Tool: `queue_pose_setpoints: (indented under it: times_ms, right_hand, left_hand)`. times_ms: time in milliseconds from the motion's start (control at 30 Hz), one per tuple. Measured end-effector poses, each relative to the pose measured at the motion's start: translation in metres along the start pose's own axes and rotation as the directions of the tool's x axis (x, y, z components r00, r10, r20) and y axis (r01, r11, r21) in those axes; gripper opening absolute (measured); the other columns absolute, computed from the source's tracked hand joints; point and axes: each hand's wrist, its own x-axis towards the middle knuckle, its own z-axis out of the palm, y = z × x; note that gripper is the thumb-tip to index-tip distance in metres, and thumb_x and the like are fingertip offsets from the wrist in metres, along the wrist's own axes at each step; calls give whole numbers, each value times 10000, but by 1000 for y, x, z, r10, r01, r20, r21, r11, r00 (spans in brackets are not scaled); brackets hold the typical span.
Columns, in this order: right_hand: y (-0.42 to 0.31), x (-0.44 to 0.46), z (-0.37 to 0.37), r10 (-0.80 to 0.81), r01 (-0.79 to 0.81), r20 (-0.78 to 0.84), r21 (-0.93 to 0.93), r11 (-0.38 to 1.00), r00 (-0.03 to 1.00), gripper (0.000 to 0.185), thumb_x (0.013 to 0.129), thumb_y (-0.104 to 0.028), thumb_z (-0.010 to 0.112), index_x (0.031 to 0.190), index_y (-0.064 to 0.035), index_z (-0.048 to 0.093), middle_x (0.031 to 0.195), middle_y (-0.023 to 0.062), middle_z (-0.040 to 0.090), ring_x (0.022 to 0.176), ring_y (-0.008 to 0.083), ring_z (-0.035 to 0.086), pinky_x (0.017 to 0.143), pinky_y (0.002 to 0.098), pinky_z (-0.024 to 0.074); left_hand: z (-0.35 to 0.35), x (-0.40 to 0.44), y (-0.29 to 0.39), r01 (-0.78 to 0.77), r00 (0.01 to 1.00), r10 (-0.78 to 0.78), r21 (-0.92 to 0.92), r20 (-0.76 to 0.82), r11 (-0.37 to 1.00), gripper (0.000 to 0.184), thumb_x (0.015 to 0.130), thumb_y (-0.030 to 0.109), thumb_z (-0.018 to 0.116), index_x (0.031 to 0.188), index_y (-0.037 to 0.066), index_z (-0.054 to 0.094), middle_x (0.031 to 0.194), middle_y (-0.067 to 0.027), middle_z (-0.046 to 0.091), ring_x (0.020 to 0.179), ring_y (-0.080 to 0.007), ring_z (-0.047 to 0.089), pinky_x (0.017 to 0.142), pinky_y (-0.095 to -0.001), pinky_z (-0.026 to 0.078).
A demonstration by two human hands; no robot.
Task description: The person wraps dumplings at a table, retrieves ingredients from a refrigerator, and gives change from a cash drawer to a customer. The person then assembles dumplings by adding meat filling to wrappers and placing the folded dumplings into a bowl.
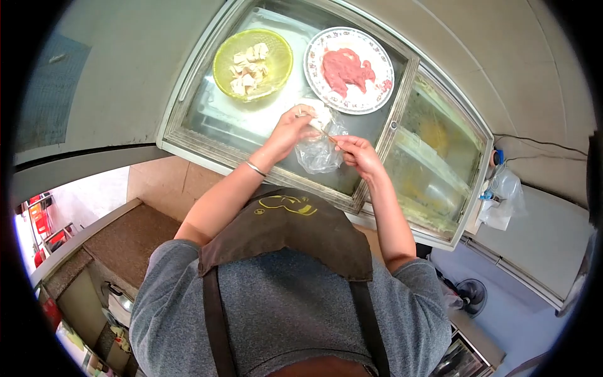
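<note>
Over the glass lid of a chest freezer, my left hand (293,131) is closed on a soft white piece of food (321,117), whose kind I cannot make out. My right hand (358,152) pinches a thin brown skewer (331,137) that points at the white piece. Whether its tip is inside the piece is hidden. A crumpled clear plastic bag (316,157) lies beneath both hands. Beyond my left hand is a yellow-green basket (283,70) with several cream-white chunks (250,66). To its right, a flower-rimmed white plate (316,81) carries raw pink meat (347,69).
The freezer's metal frame (402,94) divides the two glass panes, with the right pane (433,151) frosted inside. Plastic bags (505,188) hang off the freezer's right end. A brown countertop (129,242) stands at lower left, and a black fan (471,295) at lower right.
</note>
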Motion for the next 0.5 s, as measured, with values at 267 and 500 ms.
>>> queue_pose_setpoints:
  times_ms: [267, 500]
  right_hand:
    - [-17, 1, -8, -108, 94, -45, -244, 965, 993, 228, 858, -106, 588, 1069, -50, 650, 774, -23, 606, 498, 13, 334, 450, 174, 258]
    - [-15, 56, -71, -745, 430, -223, -698, 572, 628, 174, 851, -78, 586, 993, -67, 687, 790, -2, 596, 612, 72, 462, 552, 211, 368]
  left_hand:
    - [-16, 5, 19, -285, 882, 439, 934, 168, 214, 194, 793, 68, 568, 961, 25, 481, 841, -137, 585, 647, -230, 584, 596, -302, 461]
    - [-5, 1, 47, -199, 890, 455, 863, -39, 464, 257, 879, 186, 543, 976, -41, 470, 756, -181, 596, 627, -251, 611, 544, -344, 458]
